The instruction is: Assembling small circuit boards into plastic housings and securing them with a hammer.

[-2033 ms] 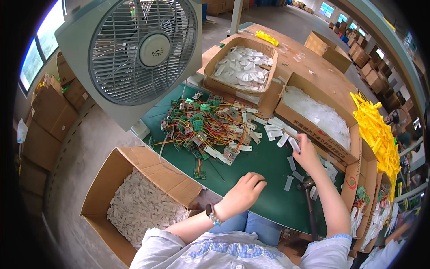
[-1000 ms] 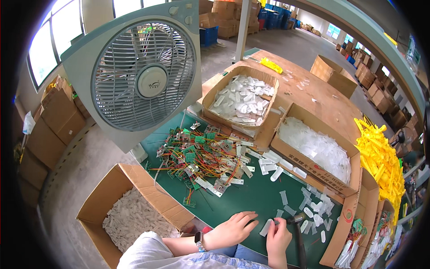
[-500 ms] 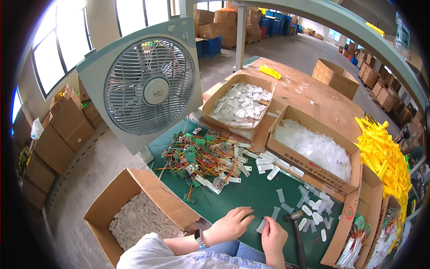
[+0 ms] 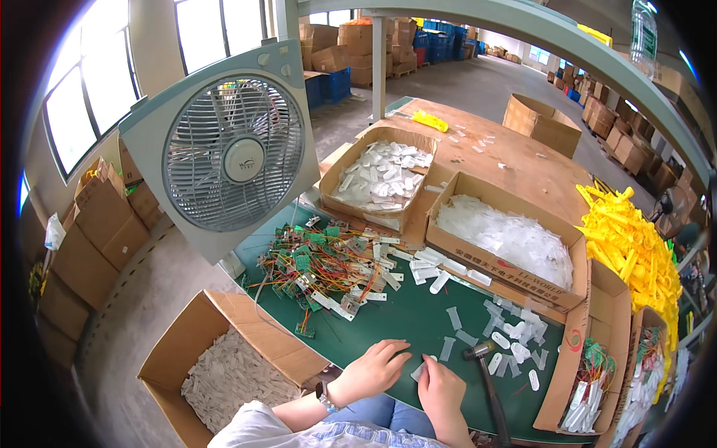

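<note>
My right hand (image 4: 442, 390) is at the near edge of the green work surface (image 4: 403, 317), thumb and fingers closed on a small translucent plastic piece (image 4: 418, 370). Just left of it, my left hand (image 4: 377, 367) hovers palm down, its fingers stretched out and apart, with no object visible in it. A hammer (image 4: 489, 388) with a dark handle lies right of my right hand. Beyond the hammer head are several loose clear plastic pieces (image 4: 447, 349) and white oval covers (image 4: 500, 340). A heap of green circuit boards with red wires (image 4: 317, 261) sits farther left.
Two cardboard boxes of white and clear parts (image 4: 381, 179) (image 4: 508, 235) stand at the back. Boxes with wired boards (image 4: 590, 381) flank the right side, near yellow plastic parts (image 4: 627, 246). At left are a box fan (image 4: 243, 160) and a floor carton of clear pieces (image 4: 239, 381).
The whole view has shifted, so the scene sits slightly farther left in the picture. Both hands keep nearly the same pose, with the plastic piece still at my right fingertips.
</note>
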The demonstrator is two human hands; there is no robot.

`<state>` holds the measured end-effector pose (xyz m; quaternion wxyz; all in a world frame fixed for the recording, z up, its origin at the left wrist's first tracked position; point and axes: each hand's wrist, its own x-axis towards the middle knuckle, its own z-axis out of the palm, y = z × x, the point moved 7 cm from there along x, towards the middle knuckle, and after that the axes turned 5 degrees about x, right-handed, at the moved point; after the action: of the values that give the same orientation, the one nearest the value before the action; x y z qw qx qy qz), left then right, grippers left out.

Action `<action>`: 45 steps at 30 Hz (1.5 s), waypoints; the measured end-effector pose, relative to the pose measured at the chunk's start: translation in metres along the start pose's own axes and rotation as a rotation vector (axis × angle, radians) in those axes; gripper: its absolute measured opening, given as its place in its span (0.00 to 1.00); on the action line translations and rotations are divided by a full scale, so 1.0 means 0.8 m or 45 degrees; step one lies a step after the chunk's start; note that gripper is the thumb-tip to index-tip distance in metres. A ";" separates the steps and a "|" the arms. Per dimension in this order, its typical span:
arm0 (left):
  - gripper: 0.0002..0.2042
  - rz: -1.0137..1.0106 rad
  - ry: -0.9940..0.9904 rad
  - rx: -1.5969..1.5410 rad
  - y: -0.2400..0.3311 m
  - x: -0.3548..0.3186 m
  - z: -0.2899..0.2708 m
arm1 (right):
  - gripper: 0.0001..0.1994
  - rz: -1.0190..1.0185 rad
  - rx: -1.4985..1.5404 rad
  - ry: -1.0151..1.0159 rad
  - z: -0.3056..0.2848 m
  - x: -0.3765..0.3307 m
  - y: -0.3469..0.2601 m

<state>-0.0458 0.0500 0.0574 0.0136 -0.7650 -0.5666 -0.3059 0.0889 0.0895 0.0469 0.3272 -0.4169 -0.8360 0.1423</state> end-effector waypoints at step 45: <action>0.05 -0.231 0.803 -0.876 -0.110 0.146 -0.159 | 0.15 0.018 0.071 -0.013 -0.006 -0.005 0.009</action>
<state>-0.1607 0.1346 0.1886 -0.0959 -0.5424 -0.4651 -0.6930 0.0987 0.0905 0.0450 0.3333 -0.4129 -0.8304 0.1699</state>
